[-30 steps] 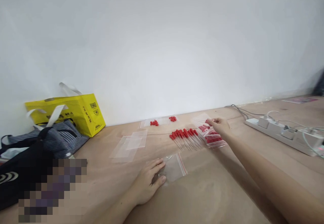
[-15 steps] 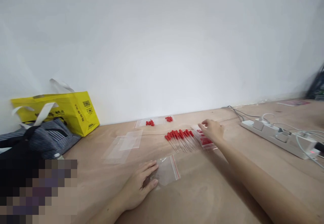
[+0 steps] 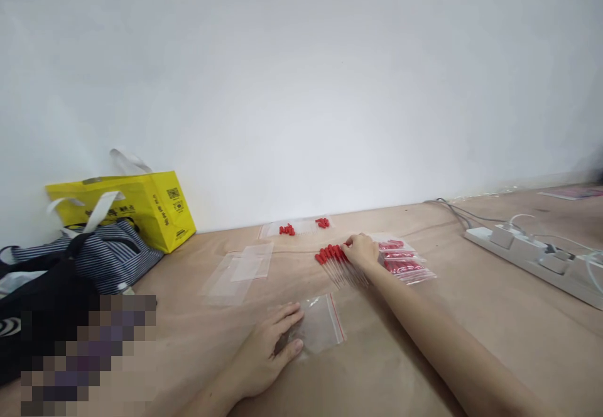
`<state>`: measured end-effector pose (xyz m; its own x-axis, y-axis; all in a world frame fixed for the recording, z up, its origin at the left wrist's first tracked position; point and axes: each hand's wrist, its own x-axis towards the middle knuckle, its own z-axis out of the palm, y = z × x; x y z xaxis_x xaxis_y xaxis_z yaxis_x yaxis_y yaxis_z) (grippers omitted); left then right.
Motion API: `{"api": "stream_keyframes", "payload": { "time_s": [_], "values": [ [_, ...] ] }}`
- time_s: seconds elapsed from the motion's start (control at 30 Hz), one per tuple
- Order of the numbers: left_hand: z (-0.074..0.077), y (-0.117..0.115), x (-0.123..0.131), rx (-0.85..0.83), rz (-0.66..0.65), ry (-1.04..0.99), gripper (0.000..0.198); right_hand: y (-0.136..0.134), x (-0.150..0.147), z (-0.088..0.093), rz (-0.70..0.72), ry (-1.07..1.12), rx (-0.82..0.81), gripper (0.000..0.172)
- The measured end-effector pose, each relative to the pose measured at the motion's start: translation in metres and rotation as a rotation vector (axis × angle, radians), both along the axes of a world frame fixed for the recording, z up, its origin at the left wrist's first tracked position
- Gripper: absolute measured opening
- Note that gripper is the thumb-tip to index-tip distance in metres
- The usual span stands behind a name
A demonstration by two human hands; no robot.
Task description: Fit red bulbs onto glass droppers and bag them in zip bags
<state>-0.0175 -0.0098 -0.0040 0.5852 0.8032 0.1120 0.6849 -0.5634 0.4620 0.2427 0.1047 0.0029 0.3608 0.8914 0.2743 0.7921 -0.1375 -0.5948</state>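
My left hand [image 3: 271, 348] rests on the table, fingers stretched out and thumb apart, touching the near end of a clear zip bag [image 3: 320, 321] with a red line along its opening. My right hand [image 3: 362, 251] is at the right end of a row of red-bulbed droppers [image 3: 331, 254] with thin clear stems. Its fingertips are closed on the red bulb of the dropper there, and the hand hides part of that end. Just right of this hand lie clear zip bags [image 3: 407, 269] packed with red-bulbed droppers.
More flat zip bags [image 3: 252, 261] lie left of the row. Near the wall, another bag [image 3: 269, 230] bears red-bulbed droppers. A yellow bag [image 3: 164, 213] and a striped bag [image 3: 106, 260] stand at left. A white power strip [image 3: 522, 257] with cables lies at right.
My right hand has moved left and down from above the filled bags to the row of droppers, uncovering those bags. My left hand stays on the zip bag. The view has shifted slightly.
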Motion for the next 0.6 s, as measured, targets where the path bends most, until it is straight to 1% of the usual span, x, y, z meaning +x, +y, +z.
{"api": "stream_keyframes", "payload": {
  "time_s": [0.1, 0.17, 0.23, 0.3, 0.37, 0.47, 0.6],
  "values": [
    [0.001, 0.0, 0.001, 0.003, -0.001, 0.009, 0.042, -0.003, 0.006, 0.004, 0.019, 0.125, 0.06, 0.021],
    [0.002, 0.0, 0.002, -0.005, 0.001, 0.016, 0.042, -0.01, 0.013, 0.009, 0.07, 0.231, 0.122, 0.024],
    [0.003, -0.001, 0.002, -0.012, 0.008, 0.014, 0.042, -0.023, 0.019, 0.013, 0.135, 0.346, 0.194, 0.028],
    [0.005, -0.003, 0.004, -0.01, 0.017, -0.002, 0.046, -0.04, 0.024, 0.012, 0.184, 0.457, 0.259, 0.031],
    [0.007, -0.006, 0.005, -0.013, 0.02, -0.02, 0.05, -0.058, 0.025, 0.006, 0.207, 0.551, 0.308, 0.032],
    [0.01, -0.008, 0.006, -0.032, 0.027, -0.023, 0.053, -0.078, 0.019, -0.008, 0.237, 0.654, 0.35, 0.032],
    [0.011, -0.01, 0.008, -0.041, 0.026, -0.023, 0.052, -0.086, 0.007, -0.027, 0.266, 0.87, 0.409, 0.037]
  ]
}}
